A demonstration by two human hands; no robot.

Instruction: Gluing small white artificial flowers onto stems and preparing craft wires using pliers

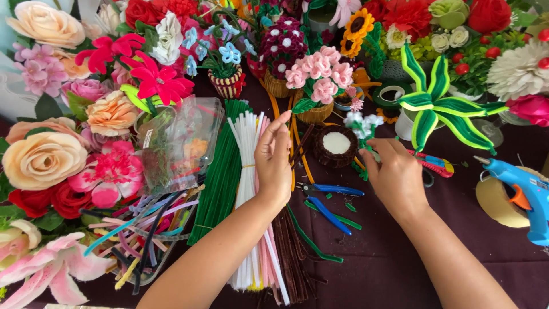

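My left hand (273, 160) rests on a bundle of white pipe cleaners (247, 171) lying lengthwise on the dark table, fingers pointing up and slightly apart, holding nothing that I can see. My right hand (396, 174) is closed around the stem of a small white-and-green pipe-cleaner flower (362, 126), just right of a small brown woven pot with a white foam centre (335, 146). Green pipe cleaners (220, 177) lie left of the white bundle, and pink and brown ones lie under my left forearm.
Blue-handled pliers (329, 197) lie between my hands. A blue glue gun (523, 194) rests on a tape roll at right. Artificial flowers crowd the left side and back; a green striped pipe-cleaner plant (440, 106) stands back right. A clear packet (180, 143) and loose coloured pipe cleaners (143, 229) sit left.
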